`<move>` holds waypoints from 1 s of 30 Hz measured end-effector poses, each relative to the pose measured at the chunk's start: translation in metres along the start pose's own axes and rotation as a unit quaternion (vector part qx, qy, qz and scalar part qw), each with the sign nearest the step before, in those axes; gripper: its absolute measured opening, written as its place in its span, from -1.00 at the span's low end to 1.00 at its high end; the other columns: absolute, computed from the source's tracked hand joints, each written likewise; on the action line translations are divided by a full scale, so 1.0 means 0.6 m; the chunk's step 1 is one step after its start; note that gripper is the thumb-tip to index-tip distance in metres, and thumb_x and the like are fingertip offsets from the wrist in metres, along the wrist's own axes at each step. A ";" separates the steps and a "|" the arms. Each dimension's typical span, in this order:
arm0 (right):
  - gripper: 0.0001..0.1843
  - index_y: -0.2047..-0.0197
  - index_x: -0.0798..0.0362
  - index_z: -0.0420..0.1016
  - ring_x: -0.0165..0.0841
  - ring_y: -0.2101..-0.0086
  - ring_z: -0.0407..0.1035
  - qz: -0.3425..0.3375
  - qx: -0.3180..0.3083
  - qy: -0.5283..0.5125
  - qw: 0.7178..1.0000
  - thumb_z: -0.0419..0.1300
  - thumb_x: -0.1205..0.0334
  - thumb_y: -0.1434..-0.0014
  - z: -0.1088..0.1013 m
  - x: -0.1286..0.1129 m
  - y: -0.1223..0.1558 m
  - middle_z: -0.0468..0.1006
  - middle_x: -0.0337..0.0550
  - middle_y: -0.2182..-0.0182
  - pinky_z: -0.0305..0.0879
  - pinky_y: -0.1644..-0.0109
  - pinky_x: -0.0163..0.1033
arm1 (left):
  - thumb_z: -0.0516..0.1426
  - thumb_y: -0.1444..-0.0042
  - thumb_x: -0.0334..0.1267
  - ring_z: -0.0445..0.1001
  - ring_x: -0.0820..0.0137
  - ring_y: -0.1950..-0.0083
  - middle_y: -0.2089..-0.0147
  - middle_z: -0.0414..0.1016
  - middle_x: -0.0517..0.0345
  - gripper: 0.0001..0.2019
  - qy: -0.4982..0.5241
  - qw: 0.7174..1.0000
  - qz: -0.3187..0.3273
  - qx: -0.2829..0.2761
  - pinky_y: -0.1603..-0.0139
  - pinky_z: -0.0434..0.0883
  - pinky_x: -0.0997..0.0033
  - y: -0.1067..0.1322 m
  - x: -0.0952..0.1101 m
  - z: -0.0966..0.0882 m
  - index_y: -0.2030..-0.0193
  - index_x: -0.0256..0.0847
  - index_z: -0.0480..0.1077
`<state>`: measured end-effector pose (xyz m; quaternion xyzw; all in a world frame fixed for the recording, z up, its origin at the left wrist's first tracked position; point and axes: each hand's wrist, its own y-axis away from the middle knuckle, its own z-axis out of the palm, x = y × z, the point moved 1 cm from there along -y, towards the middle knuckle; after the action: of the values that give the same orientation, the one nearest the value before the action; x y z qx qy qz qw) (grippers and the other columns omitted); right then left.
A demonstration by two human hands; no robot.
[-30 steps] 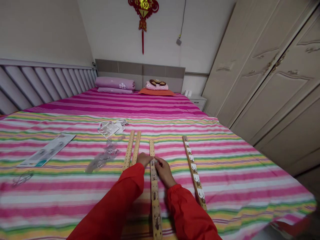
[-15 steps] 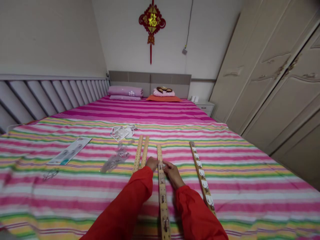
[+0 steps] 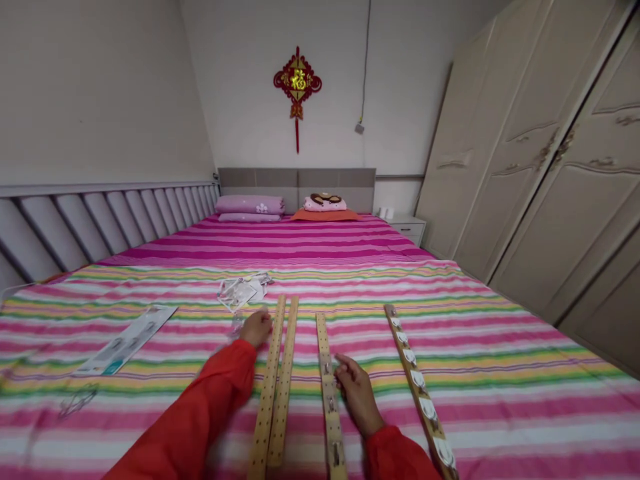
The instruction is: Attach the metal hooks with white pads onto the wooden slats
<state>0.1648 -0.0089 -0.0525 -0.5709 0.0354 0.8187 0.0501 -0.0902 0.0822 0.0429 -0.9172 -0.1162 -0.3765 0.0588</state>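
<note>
My left hand [image 3: 257,328], its fingers bent together, is over a clear plastic bag [image 3: 237,323]. The hand hides much of the bag and whatever may be in the fingers. To the right, my right hand [image 3: 357,395] has its index finger and thumb apart beside a perforated wooden strip [image 3: 323,337], near a small metal fitting [image 3: 327,368] on it. More metal fittings sit along that strip towards me. Two bare perforated strips, the left strip [image 3: 270,373] and its neighbour [image 3: 286,387], lie side by side between my hands.
Another strip [image 3: 417,373], lined with white hooks, lies at the right. Loose packaging [image 3: 245,291] is beyond my left hand. At the left are a flat blister pack [image 3: 127,340] and a crumpled clear piece [image 3: 79,400]. Everything rests on a striped bedsheet [image 3: 500,400].
My left hand has left the strip with fittings and moved left to the plastic bag. My right hand has stayed beside the strip, with its fingers loosened. The view has tipped up.
</note>
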 end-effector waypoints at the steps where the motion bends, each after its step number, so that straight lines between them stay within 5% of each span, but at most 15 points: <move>1: -0.60 0.24 0.07 0.54 -0.45 0.63 0.19 -0.003 -0.001 0.004 1.000 0.33 0.05 0.18 0.000 0.001 0.000 0.36 -0.30 0.59 0.06 0.60 -0.34 | 0.10 0.07 -0.38 0.48 0.24 0.14 0.33 0.54 0.04 -0.92 -0.034 0.999 0.001 0.012 0.17 0.31 0.40 -0.015 -0.006 -0.006 0.41 -0.25 0.42; 6: -0.61 0.28 0.06 0.54 -0.45 0.61 0.20 -0.007 0.001 -0.006 1.000 0.35 0.03 0.19 0.002 0.001 -0.002 0.36 -0.30 0.59 0.14 0.56 -0.33 | 0.13 0.03 -0.31 0.39 0.07 -0.08 0.01 0.48 -0.23 -0.71 -0.179 0.984 0.004 0.021 0.00 0.25 0.24 -0.059 -0.022 -0.003 0.13 -0.30 0.41; 13: -0.63 0.30 0.06 0.54 -0.44 0.61 0.18 0.002 0.010 0.007 1.000 0.34 0.03 0.17 0.005 0.002 -0.004 0.34 -0.31 0.62 0.16 0.54 -0.32 | 0.03 -0.09 -0.19 0.44 0.00 -0.02 0.11 0.53 -0.26 -0.74 -0.278 0.961 -0.012 0.008 0.02 0.24 0.09 -0.085 -0.023 0.000 0.24 -0.29 0.46; 21: -0.65 0.35 0.08 0.52 -0.45 0.60 0.20 0.004 0.006 -0.008 1.000 0.36 0.07 0.22 0.007 0.004 -0.006 0.34 -0.32 0.61 0.17 0.53 -0.32 | 0.03 -0.09 -0.18 0.47 0.02 0.04 0.19 0.57 -0.16 -0.73 -0.277 0.960 -0.003 0.025 0.09 0.29 0.13 -0.049 -0.012 -0.029 0.33 -0.24 0.52; 23: -0.66 0.34 0.08 0.51 -0.45 0.60 0.20 0.003 0.004 -0.006 1.000 0.35 0.08 0.21 0.007 0.003 -0.005 0.34 -0.32 0.61 0.17 0.53 -0.33 | 0.05 -0.09 -0.16 0.49 0.09 0.07 0.24 0.59 -0.07 -0.75 -0.198 0.979 0.012 0.041 0.12 0.32 0.21 -0.034 -0.003 -0.034 0.33 -0.21 0.52; 26: -0.67 0.34 0.09 0.50 -0.46 0.61 0.20 -0.003 0.001 -0.003 1.000 0.33 0.08 0.18 0.007 0.001 -0.004 0.36 -0.32 0.61 0.16 0.54 -0.34 | 0.15 -0.02 -0.22 0.51 0.27 0.17 0.34 0.59 0.08 -0.84 0.126 0.990 0.016 0.052 0.17 0.38 0.40 0.001 0.016 -0.032 0.37 -0.23 0.51; 30: -0.68 0.36 0.09 0.50 -0.46 0.61 0.22 -0.010 0.004 -0.007 1.000 0.33 0.08 0.19 0.008 -0.003 -0.002 0.37 -0.32 0.62 0.16 0.55 -0.35 | 0.20 0.01 -0.40 0.48 0.53 0.41 0.41 0.55 0.15 -0.94 0.488 0.865 -0.081 -0.080 0.35 0.41 0.62 0.085 0.041 -0.009 0.35 -0.28 0.49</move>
<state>0.1613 -0.0070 -0.0494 -0.5655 0.0324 0.8218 0.0611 -0.0637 0.0362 0.0629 -0.6055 -0.1160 -0.7874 0.0032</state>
